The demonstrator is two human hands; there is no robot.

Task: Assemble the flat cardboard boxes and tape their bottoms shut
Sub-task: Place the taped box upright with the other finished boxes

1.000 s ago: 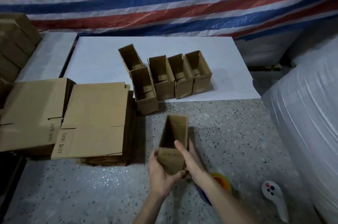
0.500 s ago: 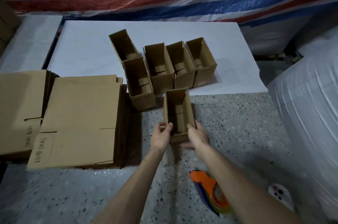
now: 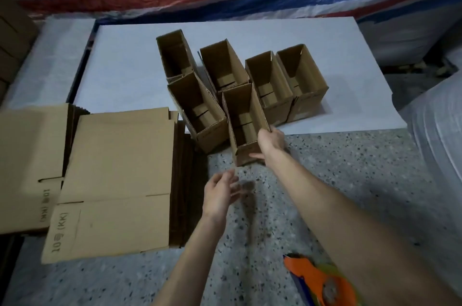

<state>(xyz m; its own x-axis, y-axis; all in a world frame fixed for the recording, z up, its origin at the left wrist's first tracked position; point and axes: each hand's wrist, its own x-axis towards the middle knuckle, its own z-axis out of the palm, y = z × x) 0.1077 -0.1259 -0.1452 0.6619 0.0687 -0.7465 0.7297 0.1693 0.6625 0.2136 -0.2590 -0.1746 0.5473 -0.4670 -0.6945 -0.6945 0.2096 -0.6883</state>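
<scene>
Head view: right hand [image 3: 271,142] had the box [image 3: 241,116] by its near right corner. The grip was closed, thumb on the front face, fingers over the rim. Left hand [image 3: 220,194] hung loose and empty just short of it, blurred. Box stood mouth-up at the white board's [image 3: 125,68] edge, right beside five other boxes [image 3: 225,66]. Light, stiff corrugated card, I'd judge. Its panels would likely buckle if squeezed, so corners and rims were the places to hold. Flats [image 3: 117,168] lay left, tape dispenser [image 3: 322,280] near.
</scene>
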